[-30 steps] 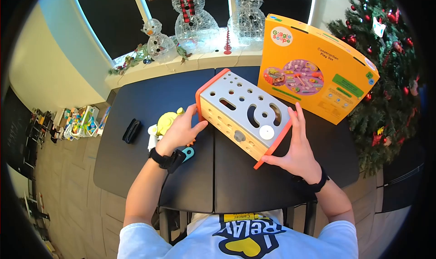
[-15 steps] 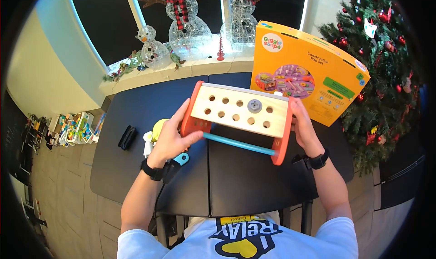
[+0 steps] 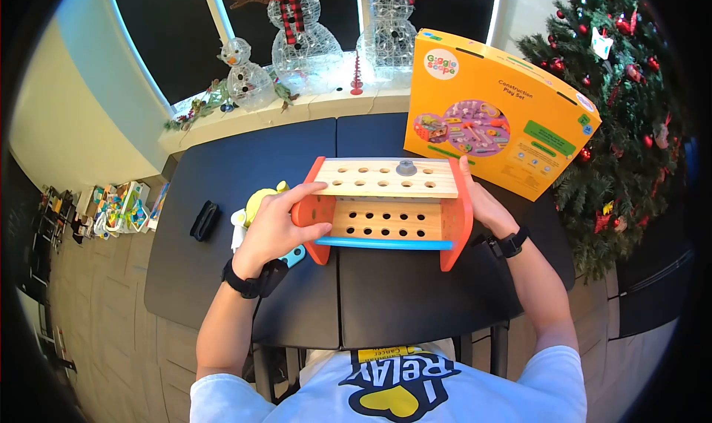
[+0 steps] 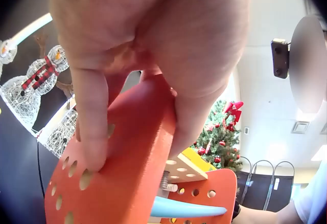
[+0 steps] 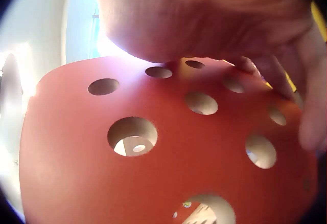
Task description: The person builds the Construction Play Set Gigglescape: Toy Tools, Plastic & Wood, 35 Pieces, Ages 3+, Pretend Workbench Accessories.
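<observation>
A wooden toolbox toy [image 3: 389,234] with red end panels, rows of holes and a blue rod [image 3: 386,243] along its near side faces the person. The left hand [image 3: 271,226] grips its left red panel, thumb on the near side and fingers over the outer face; the left wrist view shows the panel [image 4: 138,147] between them. Against the outer face of the right panel [image 5: 76,147] lies the right hand [image 3: 486,204], with its fingers extended. A grey screw head [image 3: 406,168] sits in the upper wooden board.
Left of the toy are a yellow item [image 3: 259,200], a white piece [image 3: 238,230] and a teal piece [image 3: 294,256], partly behind the left hand. A black case [image 3: 205,221] lies farther left. An orange box [image 3: 497,111] stands behind, at the right.
The toy has turned from a diagonal pose to face the person, and tipped so its holed inside shows. Both hands have moved with it, staying at its ends.
</observation>
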`<state>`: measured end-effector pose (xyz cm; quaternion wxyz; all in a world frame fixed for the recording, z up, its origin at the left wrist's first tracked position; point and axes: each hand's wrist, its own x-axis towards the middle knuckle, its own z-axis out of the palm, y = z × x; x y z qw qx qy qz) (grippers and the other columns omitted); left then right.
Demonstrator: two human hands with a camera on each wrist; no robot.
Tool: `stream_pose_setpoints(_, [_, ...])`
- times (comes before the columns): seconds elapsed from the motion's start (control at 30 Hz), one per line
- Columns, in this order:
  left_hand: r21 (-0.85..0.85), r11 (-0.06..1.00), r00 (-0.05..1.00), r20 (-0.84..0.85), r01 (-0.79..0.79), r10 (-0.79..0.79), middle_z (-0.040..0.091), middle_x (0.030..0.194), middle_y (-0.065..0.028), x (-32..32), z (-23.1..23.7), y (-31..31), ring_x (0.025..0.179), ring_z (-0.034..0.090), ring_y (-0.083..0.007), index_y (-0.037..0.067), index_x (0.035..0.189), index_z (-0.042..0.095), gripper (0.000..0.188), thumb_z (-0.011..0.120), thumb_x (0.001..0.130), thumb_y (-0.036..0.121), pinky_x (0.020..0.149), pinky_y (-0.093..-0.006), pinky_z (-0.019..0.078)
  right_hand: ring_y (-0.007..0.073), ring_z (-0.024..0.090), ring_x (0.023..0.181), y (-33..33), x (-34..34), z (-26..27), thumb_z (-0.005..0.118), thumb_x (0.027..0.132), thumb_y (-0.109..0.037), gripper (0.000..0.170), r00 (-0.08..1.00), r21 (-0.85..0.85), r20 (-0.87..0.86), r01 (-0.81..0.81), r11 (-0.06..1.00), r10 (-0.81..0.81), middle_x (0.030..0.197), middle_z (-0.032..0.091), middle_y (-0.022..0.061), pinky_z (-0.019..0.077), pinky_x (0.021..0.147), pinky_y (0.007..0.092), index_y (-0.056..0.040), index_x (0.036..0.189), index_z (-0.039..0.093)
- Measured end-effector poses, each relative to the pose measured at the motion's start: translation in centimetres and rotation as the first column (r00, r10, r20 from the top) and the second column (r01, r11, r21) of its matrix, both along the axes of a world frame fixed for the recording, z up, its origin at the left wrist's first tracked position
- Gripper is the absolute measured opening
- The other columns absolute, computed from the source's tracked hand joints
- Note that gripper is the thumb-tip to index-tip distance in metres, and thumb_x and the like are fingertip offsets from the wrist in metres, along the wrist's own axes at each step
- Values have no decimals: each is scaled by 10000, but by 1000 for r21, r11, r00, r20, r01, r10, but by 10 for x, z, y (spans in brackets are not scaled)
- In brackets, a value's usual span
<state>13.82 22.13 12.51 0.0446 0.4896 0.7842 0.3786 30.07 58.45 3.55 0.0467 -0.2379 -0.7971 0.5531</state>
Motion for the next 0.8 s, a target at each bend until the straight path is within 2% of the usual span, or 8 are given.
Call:
stream_pose_setpoints(0.17, [2, 1000, 999, 40, -15, 15, 755, 1062, -165, 6, 2, 2, 939, 738, -285, 64, 1337, 639, 668, 890, 731, 187, 880, -362, 563, 209, 608, 682, 4, -3, -17, 36, 955, -838, 1089, 999, -9, 31, 11, 1000, -11, 912, 710, 171, 512, 631, 337, 7, 1277, 644])
stream_pose_setpoints(0.27, [-54, 998, 992, 123, 45, -38, 697, 1236, -182, 1, 2, -3, 1084, 697, -289, 75, 1429, 561, 816, 915, 699, 167, 935, -369, 553, 251, 651, 985, -4, 5, -4, 136, 991, -804, 994, 999, 10, -28, 28, 1000, -27, 1165, 683, 211, 520, 862, 371, -10, 1368, 601])
stream_pose_setpoints(0.37, [-13, 977, 921, 336, 215, -198, 507, 1499, -187, -11, 1, -17, 1331, 545, -312, 104, 1549, 417, 1046, 944, 645, 110, 1022, -401, 529, 288, 494, 1375, -16, 25, 16, 328, 1014, -741, 891, 976, 14, -208, -67, 998, 68, 1514, 483, 232, 389, 1125, 410, -34, 1551, 397])
stream_pose_setpoints(0.43, [-40, 936, 896, 306, 349, -320, 236, 1690, -161, -26, -2, -22, 1542, 285, -346, 144, 1632, 261, 1302, 991, 557, 78, 1148, -464, 449, 298, 292, 1552, -16, 41, 18, 499, 986, -714, 991, 909, 13, -367, -208, 978, 199, 1678, 274, 218, 239, 1247, 427, -47, 1650, 186])
stream_pose_setpoints(0.53, [-87, 945, 947, -33, 316, -320, 267, 1685, -155, -38, -12, -18, 1549, 274, -360, 152, 1599, 338, 1307, 1025, 487, 155, 1201, -476, 385, 313, 241, 1570, -11, 51, 15, 678, 859, -740, 1278, 719, 284, -476, -420, 862, 507, 1708, 185, 200, 212, 1260, 422, -40, 1652, -39])
stream_pose_setpoints(0.63, [-8, 929, 929, 37, 369, -369, 269, 1686, -154, -48, -26, -10, 1544, 284, -368, 158, 1556, 409, 1282, 1032, 440, 256, 1232, -481, 337, 306, 224, 1575, -16, 53, 9, 742, 717, -821, 1459, 791, 297, -393, -372, 879, 468, 1707, 186, 202, 192, 1265, 426, -35, 1649, -59])
stream_pose_setpoints(0.73, [59, 930, 931, -23, 364, -363, 279, 1683, -143, -51, -31, -5, 1535, 311, -357, 153, 1512, 463, 1232, 1035, 430, 297, 1212, -496, 374, 285, 226, 1573, -18, 54, 12, 645, 824, -804, 1312, 823, 164, -416, -351, 922, 387, 1713, 171, 194, 199, 1263, 419, -36, 1654, -20])
stream_pose_setpoints(0.8, [99, 950, 947, 99, 295, -304, 327, 1660, -144, -46, -31, -1, 1512, 359, -350, 143, 1504, 467, 1215, 1035, 444, 314, 1173, -497, 428, 270, 251, 1561, -9, 41, 2, 521, 943, -736, 1119, 780, 163, -513, -322, 933, 359, 1707, 198, 184, 209, 1259, 409, -33, 1657, 21])
